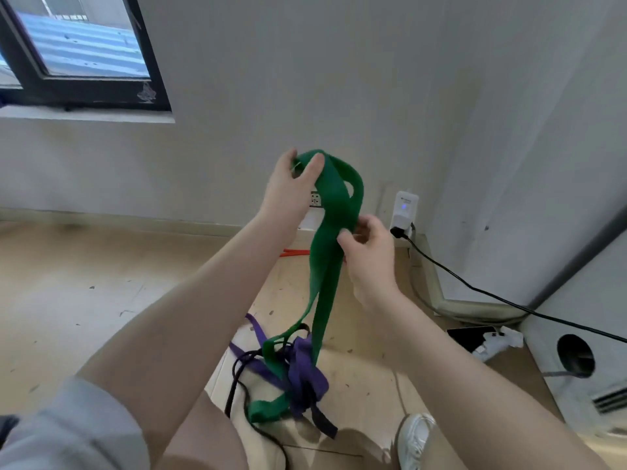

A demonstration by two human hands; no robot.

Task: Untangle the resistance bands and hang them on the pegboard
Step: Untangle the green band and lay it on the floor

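Note:
A wide green resistance band (326,266) hangs from my hands down to the floor. My left hand (291,188) pinches its top loop between thumb and fingers, held up in front of the wall. My right hand (368,252) grips the band's twisted middle, lower and to the right. At the bottom the green band runs into a knot with a purple band (303,371) and a thin black band (237,381) on the floor between my legs. No pegboard is in view.
A white plug-in device (405,206) sits in a wall socket, its black cable (492,296) trailing right across the floor. A white appliance (583,368) stands at the right. A window (81,52) is upper left. My white shoe (415,439) is near the tangle.

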